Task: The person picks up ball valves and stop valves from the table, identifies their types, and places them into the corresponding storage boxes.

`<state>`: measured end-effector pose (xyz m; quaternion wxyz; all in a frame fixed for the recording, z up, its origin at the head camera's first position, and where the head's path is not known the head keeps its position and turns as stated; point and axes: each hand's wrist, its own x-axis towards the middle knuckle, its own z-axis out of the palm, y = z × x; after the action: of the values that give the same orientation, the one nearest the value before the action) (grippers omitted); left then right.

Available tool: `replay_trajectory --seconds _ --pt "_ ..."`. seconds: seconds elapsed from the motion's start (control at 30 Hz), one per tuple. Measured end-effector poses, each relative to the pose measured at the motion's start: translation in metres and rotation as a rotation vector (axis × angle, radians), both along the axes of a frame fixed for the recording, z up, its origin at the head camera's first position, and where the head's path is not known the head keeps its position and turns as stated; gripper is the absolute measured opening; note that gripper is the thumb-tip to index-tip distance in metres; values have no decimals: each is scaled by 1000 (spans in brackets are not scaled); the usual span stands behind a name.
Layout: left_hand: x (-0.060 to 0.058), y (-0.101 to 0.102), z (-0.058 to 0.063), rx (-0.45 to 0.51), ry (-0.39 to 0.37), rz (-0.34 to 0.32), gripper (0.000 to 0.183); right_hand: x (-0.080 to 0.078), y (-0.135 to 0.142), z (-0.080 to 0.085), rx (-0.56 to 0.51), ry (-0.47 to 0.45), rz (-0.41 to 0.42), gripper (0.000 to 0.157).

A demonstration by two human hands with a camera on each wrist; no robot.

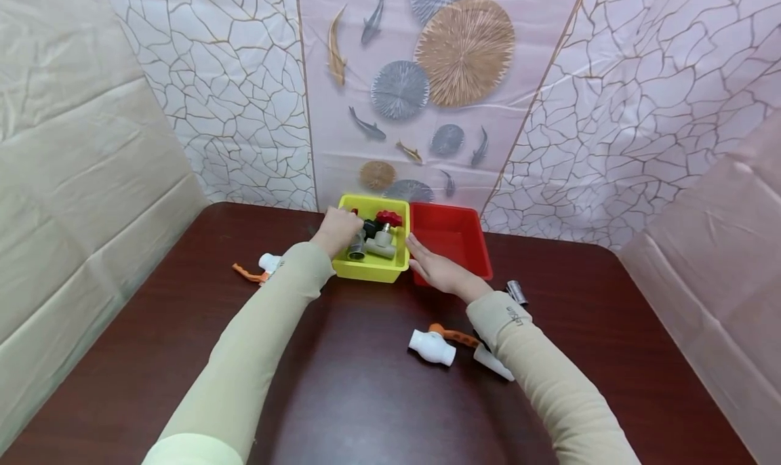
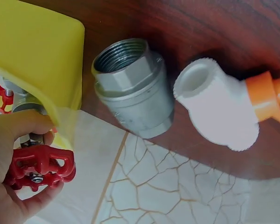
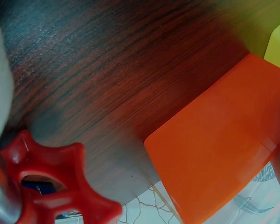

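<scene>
My left hand is at the left side of the yellow bin, over its rim. In the left wrist view its thumb and fingers grip a valve with a red handwheel; the valve's body is partly hidden by the hand. Inside the bin lie a grey tee-shaped valve with a red knob and a metal fitting. My right hand, fingers straight, rests at the near left edge of the red bin, beside the yellow one.
A threaded metal coupling and a white ball valve with orange handle lie left of the yellow bin. Another white ball valve, a white pipe piece and a metal fitting lie around my right forearm, near a red handwheel.
</scene>
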<state>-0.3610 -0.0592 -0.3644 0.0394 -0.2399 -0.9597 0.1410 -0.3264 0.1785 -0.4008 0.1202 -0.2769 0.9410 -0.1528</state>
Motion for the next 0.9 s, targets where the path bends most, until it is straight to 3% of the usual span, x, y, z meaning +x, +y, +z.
replay_trajectory --seconds 0.37,0.5,0.57,0.9 --pt "-8 20 -3 -291 -17 45 27 -1 1 -1 7 -23 -14 65" --pt "-9 22 -5 -332 -44 38 29 -1 -1 -3 11 -11 -17 65" --pt "-10 21 -6 -328 -55 36 29 -2 -2 -3 4 -5 -16 65" --pt "-12 2 -10 -141 -114 -37 25 -1 -1 -2 8 -20 -31 66"
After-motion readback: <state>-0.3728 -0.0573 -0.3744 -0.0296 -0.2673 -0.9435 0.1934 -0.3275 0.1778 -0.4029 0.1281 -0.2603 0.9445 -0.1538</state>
